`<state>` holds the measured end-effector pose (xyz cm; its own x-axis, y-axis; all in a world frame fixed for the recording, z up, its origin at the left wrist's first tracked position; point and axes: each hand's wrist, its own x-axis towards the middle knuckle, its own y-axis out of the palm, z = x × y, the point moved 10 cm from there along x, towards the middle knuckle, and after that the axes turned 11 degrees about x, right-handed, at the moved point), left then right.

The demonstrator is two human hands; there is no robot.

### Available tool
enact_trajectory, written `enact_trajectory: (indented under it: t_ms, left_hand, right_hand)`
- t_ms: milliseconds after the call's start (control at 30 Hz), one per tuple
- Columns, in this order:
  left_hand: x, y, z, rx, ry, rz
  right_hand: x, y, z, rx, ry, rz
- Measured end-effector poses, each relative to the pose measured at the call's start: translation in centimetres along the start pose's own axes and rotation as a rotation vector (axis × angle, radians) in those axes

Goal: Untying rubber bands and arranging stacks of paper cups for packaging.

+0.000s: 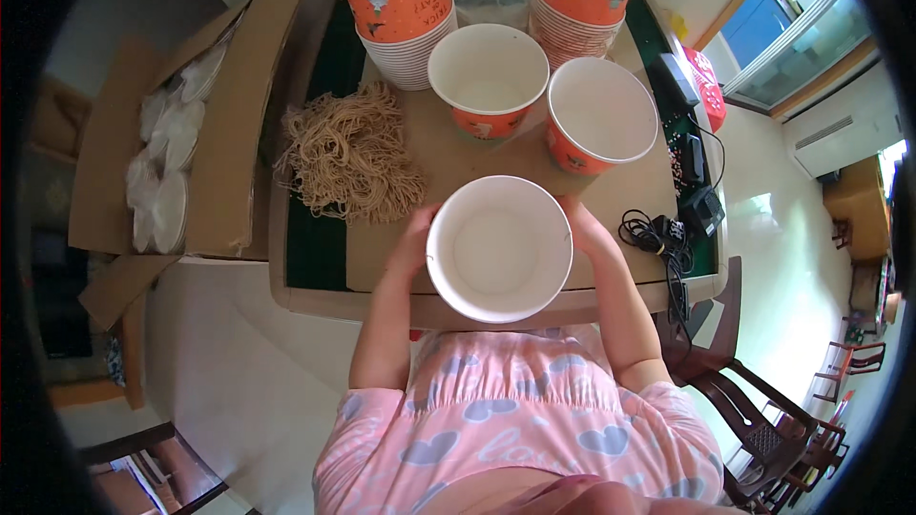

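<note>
Between my two hands is a paper bucket (499, 248), white inside, its open mouth facing up at the table's near edge. My left hand (414, 238) is closed on its left side. On its right side, my right hand (584, 229) grips it too. The bucket hides most of my fingers. Just beyond stand two more paper buckets, one in the middle (489, 76) and one to the right (601, 114), both with orange printed outsides. A tangled heap of beige string (353, 157) lies left of them, near my left hand.
Two tall stacks of nested orange buckets, left (401, 10) and right (584, 0), rise at the back. A cardboard box (224, 153) at the left holds white round pieces. Black adapters and cables (668, 238) lie along the table's right side. Dark chairs (763, 420) stand lower right.
</note>
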<state>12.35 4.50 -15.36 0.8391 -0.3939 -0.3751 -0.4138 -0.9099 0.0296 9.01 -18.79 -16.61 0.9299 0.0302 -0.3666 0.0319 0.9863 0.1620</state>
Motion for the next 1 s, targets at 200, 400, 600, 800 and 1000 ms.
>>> enact_trajectory:
  t_ms: [200,400,600,800,1000]
  left_hand:
    - [-3.0,0.5,-7.2,-0.058,0.138,0.11]
    - [-5.0,-0.3,-22.6,0.304,0.492,-0.225]
    - [-5.9,4.2,-34.8,0.859,1.265,-0.582]
    - [0.0,10.0,-42.1,0.944,1.541,-0.598]
    - [8.4,14.2,-44.8,1.052,1.552,-0.561]
  right_hand:
    - [-5.0,4.9,13.6,-0.562,-0.36,0.059]
    - [-6.5,5.4,24.8,-0.503,-0.499,0.17]
    - [-2.4,-1.2,34.5,-0.961,-0.618,-0.236]
    - [4.7,-10.5,42.5,-0.651,-0.82,-0.348]
    - [11.4,-18.2,45.2,-0.423,-1.07,-0.466]
